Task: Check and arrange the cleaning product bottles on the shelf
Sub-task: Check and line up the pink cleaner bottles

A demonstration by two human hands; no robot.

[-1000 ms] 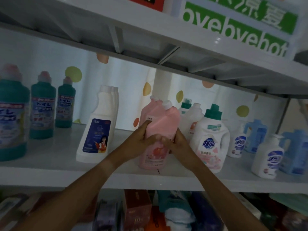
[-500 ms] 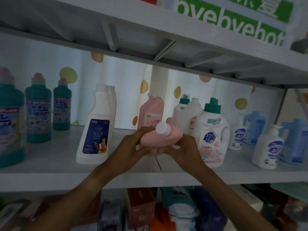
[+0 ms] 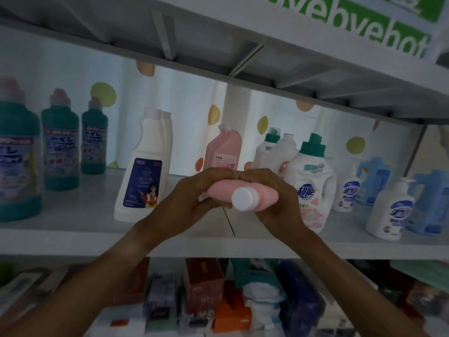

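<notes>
Together, left hand (image 3: 192, 203) and right hand (image 3: 279, 200) grip a pink bottle (image 3: 264, 198), white cap (image 3: 244, 198) toward the camera.

"byehot" on upper sign (image 3: 379, 27), "超能" on detergent bottle (image 3: 309, 181)

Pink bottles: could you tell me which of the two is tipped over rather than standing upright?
The pink bottle gripped by both hands, white cap toward the camera; the other pink bottle stands on the shelf.
</notes>
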